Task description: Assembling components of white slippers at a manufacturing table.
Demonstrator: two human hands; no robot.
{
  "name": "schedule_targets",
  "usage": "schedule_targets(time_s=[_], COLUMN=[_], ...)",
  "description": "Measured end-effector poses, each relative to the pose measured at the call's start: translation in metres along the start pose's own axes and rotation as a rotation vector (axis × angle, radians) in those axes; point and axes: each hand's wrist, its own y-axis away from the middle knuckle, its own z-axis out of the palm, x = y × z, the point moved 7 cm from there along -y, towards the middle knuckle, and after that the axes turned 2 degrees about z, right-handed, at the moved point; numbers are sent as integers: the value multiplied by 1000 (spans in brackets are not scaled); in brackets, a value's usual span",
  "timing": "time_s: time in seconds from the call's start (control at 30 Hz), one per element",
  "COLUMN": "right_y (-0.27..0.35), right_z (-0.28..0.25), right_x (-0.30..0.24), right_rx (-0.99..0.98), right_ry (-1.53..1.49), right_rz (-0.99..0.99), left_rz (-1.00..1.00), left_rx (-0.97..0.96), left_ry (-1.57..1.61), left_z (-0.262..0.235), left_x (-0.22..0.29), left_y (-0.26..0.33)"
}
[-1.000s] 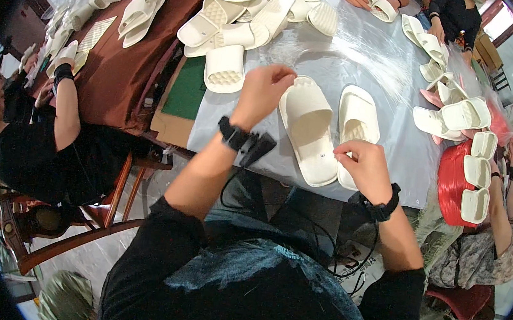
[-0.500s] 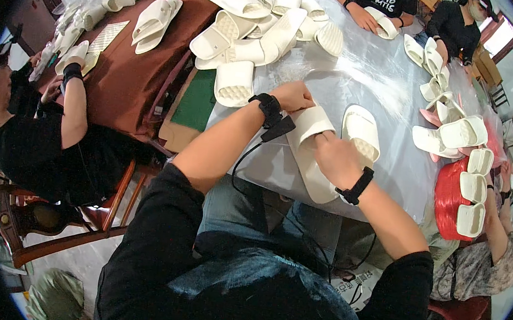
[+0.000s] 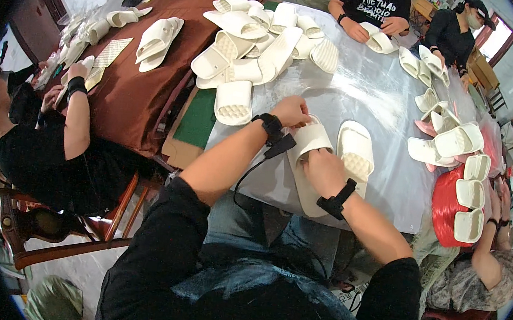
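Observation:
A cream slide slipper lies on the plastic-covered table in front of me, its open heel end toward my body. At its far toe end, my left hand is closed with the fingers pinching the edge. My right hand reaches into the strap opening from the heel side. Its fingers are curled together, the tips hidden under the strap, and whatever they may hold is out of sight. Just to the right rests a second cream slipper, untouched, with a bumpy footbed.
A heap of cream slippers covers the table's far left. More slippers line the right edge by a red plastic-string bundle. Several co-workers sit around, one handling a slipper opposite. At left stands a brown-covered table.
My right hand has moved slightly left and nearer to me, staying at the strap opening. The slipper sits a little straighter. The whole view has shifted slightly.

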Motion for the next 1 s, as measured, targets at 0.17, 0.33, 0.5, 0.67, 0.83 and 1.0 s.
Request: schedule_targets(time_s=[0.17, 0.33, 0.5, 0.67, 0.83, 1.0], right_y=[2, 1, 0, -6, -9, -12], right_z=[-6, -6, 5, 15, 11, 17], right_x=[11, 13, 12, 12, 18, 20], right_rx=[16, -17, -26, -48, -45, -75], right_ry=[-70, -115, -126, -149, -166, -137], right_rz=[41, 55, 16, 4, 42, 9], left_rz=[-5, -36, -82, -119, -97, -175], left_rx=[198, 53, -109, -143, -86, -373], left_ry=[86, -2, -153, -85, -134, -316], left_z=[-18, -9, 8, 12, 13, 9], left_x=[12, 11, 17, 0, 5, -3], left_y=[16, 9, 7, 3, -3, -17])
